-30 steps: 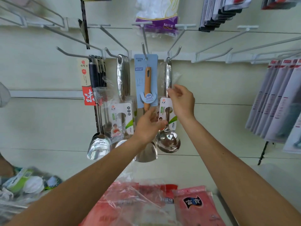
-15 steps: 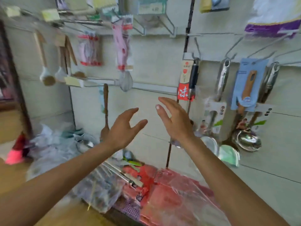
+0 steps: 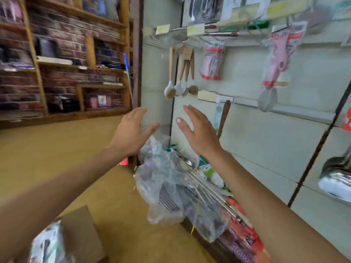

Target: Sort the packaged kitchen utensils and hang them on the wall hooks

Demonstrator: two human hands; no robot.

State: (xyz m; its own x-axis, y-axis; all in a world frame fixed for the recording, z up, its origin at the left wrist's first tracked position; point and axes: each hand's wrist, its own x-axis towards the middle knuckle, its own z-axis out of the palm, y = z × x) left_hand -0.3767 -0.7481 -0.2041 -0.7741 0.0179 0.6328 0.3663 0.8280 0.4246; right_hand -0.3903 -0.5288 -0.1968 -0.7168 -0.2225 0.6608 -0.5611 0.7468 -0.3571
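Observation:
A heap of packaged utensils point(image 3: 182, 188) in clear plastic lies on the low shelf under the wall panel, with steel handles showing through the wrap. My left hand point(image 3: 131, 130) and my right hand point(image 3: 199, 130) hover above the heap, both with fingers spread and holding nothing. Wooden-handled brushes point(image 3: 181, 73) hang from hooks on the wall above my hands. Pink packaged utensils point(image 3: 277, 59) hang further right. A steel ladle point(image 3: 336, 175) shows at the right edge.
Red packages point(image 3: 245, 232) lie on the low shelf to the right of the heap. A cardboard box point(image 3: 79, 234) with wrapped goods stands at bottom left on the yellow floor point(image 3: 57, 158). Wooden shelving point(image 3: 62, 63) fills the left background.
The view has swung left from the hung ladles to the heap on the low shelf. Both hands let go of the packaged ladle and now hang free over the heap.

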